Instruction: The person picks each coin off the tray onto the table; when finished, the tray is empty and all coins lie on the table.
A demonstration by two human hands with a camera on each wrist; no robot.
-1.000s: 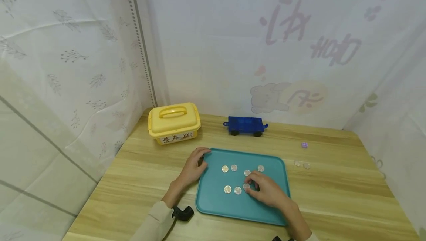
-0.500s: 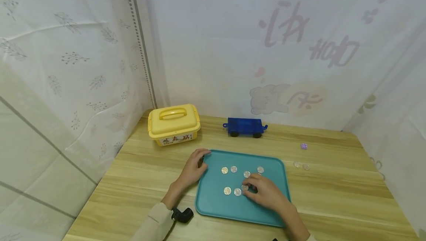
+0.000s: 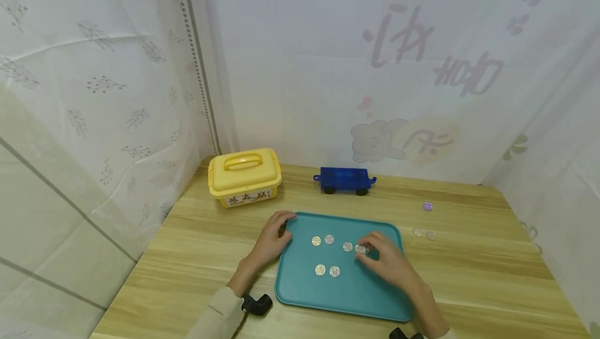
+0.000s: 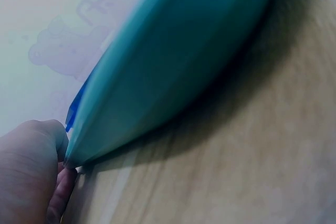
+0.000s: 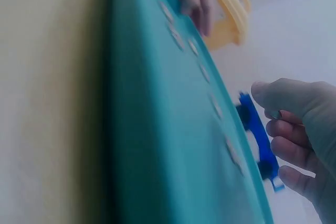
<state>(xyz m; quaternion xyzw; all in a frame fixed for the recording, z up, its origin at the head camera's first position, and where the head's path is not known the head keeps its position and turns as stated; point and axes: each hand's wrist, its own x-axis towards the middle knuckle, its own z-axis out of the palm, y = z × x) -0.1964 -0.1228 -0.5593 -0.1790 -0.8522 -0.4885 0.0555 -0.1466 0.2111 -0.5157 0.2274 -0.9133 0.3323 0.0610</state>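
My right hand pinches a silver coin between thumb and index fingertip, above the right part of a teal tray. In the right wrist view that hand stands away from the tray surface, the coin's edge barely showing. My left hand holds the tray's far left corner, fingers along the rim; the left wrist view has the hand at that corner. On the tray lie a gold-toned coin and several others, including a silver coin. The right hand covers part of the tray.
A yellow lidded box with a handle stands beyond the tray at the left. Behind the tray is a blue toy wagon. To the right, a small purple block and two coins, including a pale coin, lie on the wooden table.
My right hand has picked up a coin from the near row and carried it right and toward the tray's far side. The left hand stays at the tray's corner.
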